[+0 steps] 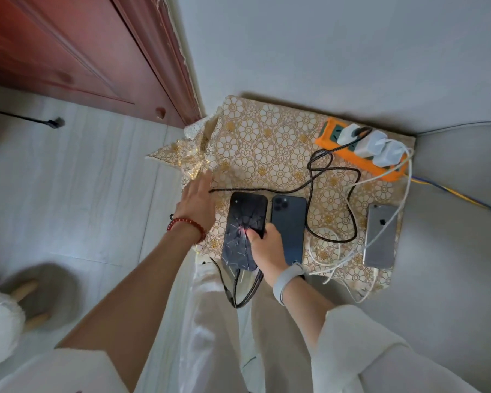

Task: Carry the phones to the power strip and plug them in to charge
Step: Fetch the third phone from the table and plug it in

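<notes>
Orange power strip (360, 153), gold-flowered bench (261, 154) cloth, dark blue phone (291, 222), silver phone (380, 236), black crack-patterned phone (241, 222).

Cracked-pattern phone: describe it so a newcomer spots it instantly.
Find the small table with the gold floral cloth beside the red wooden door. Three phones lie along its near edge; the black phone with white crack-like lines is leftmost, pinched by the right hand, unlike the plain navy phone alongside.

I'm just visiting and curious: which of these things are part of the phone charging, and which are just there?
Part of the job: cracked phone, blue phone, silver phone, orange power strip, black cable, white cable.

Just there: floral cloth, red door, slipper.
</notes>
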### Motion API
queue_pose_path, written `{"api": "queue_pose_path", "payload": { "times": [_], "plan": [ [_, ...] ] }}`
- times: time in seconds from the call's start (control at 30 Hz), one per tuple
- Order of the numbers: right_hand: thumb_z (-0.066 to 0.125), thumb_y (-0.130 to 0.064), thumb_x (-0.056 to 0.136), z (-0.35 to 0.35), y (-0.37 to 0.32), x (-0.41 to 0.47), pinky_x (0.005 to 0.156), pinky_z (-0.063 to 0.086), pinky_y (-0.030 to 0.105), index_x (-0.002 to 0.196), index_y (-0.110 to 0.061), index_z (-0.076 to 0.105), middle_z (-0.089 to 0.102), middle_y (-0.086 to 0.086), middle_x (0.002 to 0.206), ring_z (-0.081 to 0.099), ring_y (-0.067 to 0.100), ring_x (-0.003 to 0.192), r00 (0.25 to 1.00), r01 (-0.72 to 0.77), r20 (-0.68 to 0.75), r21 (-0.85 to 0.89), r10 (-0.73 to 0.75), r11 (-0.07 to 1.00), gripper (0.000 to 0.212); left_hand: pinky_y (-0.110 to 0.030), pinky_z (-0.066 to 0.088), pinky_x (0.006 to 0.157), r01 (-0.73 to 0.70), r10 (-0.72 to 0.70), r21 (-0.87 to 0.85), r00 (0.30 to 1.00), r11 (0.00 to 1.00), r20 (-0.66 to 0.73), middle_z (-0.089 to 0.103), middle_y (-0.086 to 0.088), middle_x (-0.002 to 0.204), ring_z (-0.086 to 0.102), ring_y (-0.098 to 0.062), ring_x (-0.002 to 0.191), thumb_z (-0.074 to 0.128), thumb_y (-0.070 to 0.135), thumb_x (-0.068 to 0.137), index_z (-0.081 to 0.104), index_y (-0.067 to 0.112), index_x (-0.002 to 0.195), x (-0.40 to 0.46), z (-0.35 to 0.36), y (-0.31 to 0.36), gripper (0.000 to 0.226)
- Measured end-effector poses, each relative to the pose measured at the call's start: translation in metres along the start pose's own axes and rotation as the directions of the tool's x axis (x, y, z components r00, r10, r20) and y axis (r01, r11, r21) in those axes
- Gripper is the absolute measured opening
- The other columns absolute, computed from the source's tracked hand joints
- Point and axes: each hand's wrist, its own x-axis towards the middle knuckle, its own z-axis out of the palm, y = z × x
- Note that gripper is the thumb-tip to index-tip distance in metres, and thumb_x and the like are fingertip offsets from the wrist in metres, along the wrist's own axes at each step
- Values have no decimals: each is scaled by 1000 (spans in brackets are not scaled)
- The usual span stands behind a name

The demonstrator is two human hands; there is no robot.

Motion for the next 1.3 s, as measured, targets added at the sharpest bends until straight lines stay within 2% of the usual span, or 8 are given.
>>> {"api": "queue_pose_path", "payload": {
  "times": [0.1, 0.2, 0.4, 0.57, 0.7, 0.83, 1.03, 1.3],
  "plan": [
    [49, -16, 90, 9, -2, 7, 53, 43, 16, 97, -9, 45, 54, 2, 77, 51, 17, 66, 997, 22, -72, -59, -27, 998, 11, -49, 42, 97, 100, -100, 19, 995, 995, 25, 48, -17, 134, 46, -33, 121, 42, 32, 93, 24, 18, 137, 16, -2, -6, 50],
    [51, -23, 89, 13, -1, 7, 81, 49, 39, 119, -3, 42, 61, 16, 107, 56, 34, 98, 989, 57, -118, -237, -87, 970, 37, -39, 48, 74, 116, -104, 133, 990, 984, -95, 66, -13, 106, 60, -32, 94, 45, 42, 90, 47, 17, 117, 21, -6, -12, 37],
    [57, -22, 88, 14, -3, 7, 80, 43, 36, 111, -1, 47, 51, 16, 115, 52, 32, 102, 964, 142, -170, -316, -203, 938, 33, -35, 52, 73, 176, -211, -153, 944, 972, -253, 71, -10, 87, 64, -27, 85, 49, 38, 87, 63, 16, 92, 32, -17, -20, 28],
    [58, -22, 87, 18, -16, 12, 84, 42, 36, 115, -2, 46, 52, 16, 117, 52, 32, 105, 966, 122, -174, -345, -191, 931, 36, -33, 49, 75, 233, -305, -255, 906, 939, -294, 70, -12, 95, 62, -29, 90, 47, 31, 86, 63, 16, 94, 42, -31, -25, 24],
    [58, -29, 86, 16, -24, 16, 81, 48, 41, 109, -4, 49, 56, 14, 111, 52, 33, 105, 969, 69, -174, -489, -175, 869, 35, -35, 42, 90, 154, -209, -242, 952, 958, -222, 52, -12, 130, 52, -28, 114, 45, 20, 89, 50, 12, 123, 34, -23, -18, 35],
    [55, -25, 88, 17, -25, 10, 78, 46, 40, 109, -3, 44, 52, 16, 116, 55, 36, 102, 972, 32, -190, -478, -139, 878, 32, -30, 41, 85, -41, -18, -171, 945, 984, -328, 48, -15, 123, 48, -28, 113, 47, 10, 87, 52, 7, 120, -5, 0, -14, 33],
    [50, -16, 89, 12, -16, 0, 83, 42, 39, 118, -10, 43, 55, 13, 115, 54, 33, 104, 978, 98, -127, -429, -167, 898, 30, -35, 47, 82, -90, 92, 38, 993, 995, -80, 38, -13, 128, 34, -28, 119, 56, 18, 82, 36, 15, 135, -51, 39, -20, 57],
    [45, -9, 88, 20, -7, -9, 94, 43, 44, 133, -15, 30, 41, 12, 133, 46, 32, 119, 987, 132, -27, -416, -157, 900, 48, -41, 47, 90, -61, 61, 133, 998, 989, 6, 29, -10, 133, 29, -29, 120, 61, 26, 77, 20, 21, 141, -49, 37, -26, 76]
  ]
}}
